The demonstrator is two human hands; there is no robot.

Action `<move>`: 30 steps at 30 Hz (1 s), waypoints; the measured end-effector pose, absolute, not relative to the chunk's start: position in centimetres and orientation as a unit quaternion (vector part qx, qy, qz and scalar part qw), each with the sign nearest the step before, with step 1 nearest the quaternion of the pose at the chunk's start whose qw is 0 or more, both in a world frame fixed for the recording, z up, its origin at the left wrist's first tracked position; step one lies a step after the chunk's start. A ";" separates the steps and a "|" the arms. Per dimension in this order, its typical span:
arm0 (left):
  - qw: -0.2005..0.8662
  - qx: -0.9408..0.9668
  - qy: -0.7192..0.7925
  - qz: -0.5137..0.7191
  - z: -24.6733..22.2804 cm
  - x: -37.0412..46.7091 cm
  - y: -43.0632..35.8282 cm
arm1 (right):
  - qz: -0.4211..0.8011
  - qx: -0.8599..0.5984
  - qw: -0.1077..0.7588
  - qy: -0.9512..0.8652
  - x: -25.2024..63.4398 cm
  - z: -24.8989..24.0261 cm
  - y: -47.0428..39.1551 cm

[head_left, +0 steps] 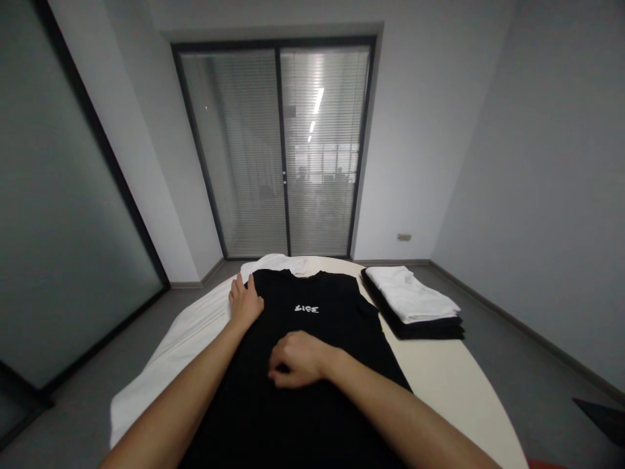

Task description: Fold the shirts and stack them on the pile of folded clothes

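A black T-shirt [336, 326] with small white lettering near its neck lies spread out on the table, collar at the far end. My left hand [245, 302] rests at its far left shoulder, fingers spread and pointing away from me. Over the middle of the shirt is my right hand [299, 359], its fingers curled in toward the thumb in a loose closed shape. No fabric shows pulled up between those fingers. White cloth [188, 335] lies along the left side of the black shirt and shows again past its collar.
A stack of folded garments [415, 296], white on top of black, sits at the right side of the pale round-edged table [454, 381]. Beyond the table stand a glass door with blinds [317, 215] and grey walls. A dark pointed object [603, 417] shows at the lower right.
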State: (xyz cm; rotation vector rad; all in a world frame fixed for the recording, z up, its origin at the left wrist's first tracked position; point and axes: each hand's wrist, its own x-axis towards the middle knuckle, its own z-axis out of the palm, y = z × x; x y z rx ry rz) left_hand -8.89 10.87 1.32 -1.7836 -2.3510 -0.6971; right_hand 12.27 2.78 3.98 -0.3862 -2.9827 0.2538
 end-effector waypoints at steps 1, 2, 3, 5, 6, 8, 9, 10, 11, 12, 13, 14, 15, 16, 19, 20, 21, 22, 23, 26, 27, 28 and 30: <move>0.076 -0.599 -0.762 -0.235 1.4 -8.0 10.5 | 0.062 -0.169 0.074 -0.981 13.6 4.1 4.1; 0.097 -0.613 -0.747 -0.238 1.3 -6.9 10.1 | 0.044 -0.219 0.085 -0.971 14.9 4.1 5.4; 0.110 -0.628 -0.733 -0.237 1.2 -5.9 9.8 | 0.024 -0.282 0.108 -0.953 16.1 3.9 6.5; 0.105 -0.648 -0.720 -0.224 0.8 -3.7 9.2 | -0.014 -0.402 0.133 -0.906 18.2 3.2 8.4; 0.095 -0.658 -0.715 -0.215 0.5 -2.6 8.9 | -0.036 -0.461 0.137 -0.876 19.2 2.8 9.2; 0.067 -0.692 -0.691 -0.198 -0.2 -0.9 8.3 | -0.086 -0.557 0.136 -0.815 21.0 2.0 10.5; 0.052 -0.710 -0.676 -0.189 -0.5 -0.2 8.0 | -0.104 -0.592 0.127 -0.789 21.8 1.7 11.1; 0.036 -0.725 -0.663 -0.181 -0.9 0.3 7.7 | -0.114 -0.620 0.114 -0.768 22.6 1.4 11.7; 0.020 -0.735 -0.655 -0.173 -1.2 0.6 7.3 | -0.118 -0.644 0.100 -0.750 23.3 1.1 12.1; 0.006 -0.742 -0.650 -0.165 -1.5 0.8 7.0 | -0.116 -0.662 0.085 -0.735 24.0 0.9 12.5; -0.005 -0.747 -0.646 -0.156 -1.7 0.9 6.7 | -0.113 -0.676 0.075 -0.724 24.5 0.8 12.7; -0.013 -0.752 -0.642 -0.149 -1.8 0.8 6.4 | -0.110 -0.687 0.068 -0.715 24.9 0.7 13.0; -0.020 -0.757 -0.637 -0.142 -1.9 0.7 6.2 | -0.108 -0.694 0.065 -0.709 25.2 0.7 13.1; -0.024 -0.762 -0.632 -0.137 -1.9 0.6 6.1 | -0.108 -0.701 0.066 -0.702 25.4 0.7 13.2; -0.030 -0.767 -0.627 -0.132 -1.9 0.3 5.9 | -0.112 -0.726 0.070 -0.675 25.5 1.1 13.5; -0.032 -0.768 -0.627 -0.131 -1.8 0.3 5.9 | -0.111 -0.734 0.072 -0.666 25.4 1.4 13.6; -0.032 -0.768 -0.626 -0.131 -1.8 0.3 6.0 | -0.110 -0.740 0.073 -0.659 25.4 1.7 13.8; -0.033 -0.769 -0.625 -0.131 -1.8 0.3 6.0 | -0.106 -0.745 0.074 -0.654 25.4 2.1 13.9; -0.033 -0.770 -0.624 -0.132 -1.8 0.3 6.0 | -0.100 -0.749 0.073 -0.650 25.4 2.5 14.1; -0.032 -0.774 -0.618 -0.137 -1.9 0.3 6.1 | -0.072 -0.761 0.068 -0.641 25.4 3.6 14.7; -0.032 -0.777 -0.613 -0.139 -1.9 0.2 6.1 | -0.061 -0.765 0.067 -0.638 25.4 3.8 14.9; -0.032 -0.783 -0.605 -0.141 -2.0 0.2 6.1 | -0.051 -0.767 0.066 -0.636 25.3 4.0 15.1; -0.035 -0.797 -0.585 -0.147 -1.9 0.2 6.1 | -0.037 -0.771 0.069 -0.632 25.1 4.2 15.3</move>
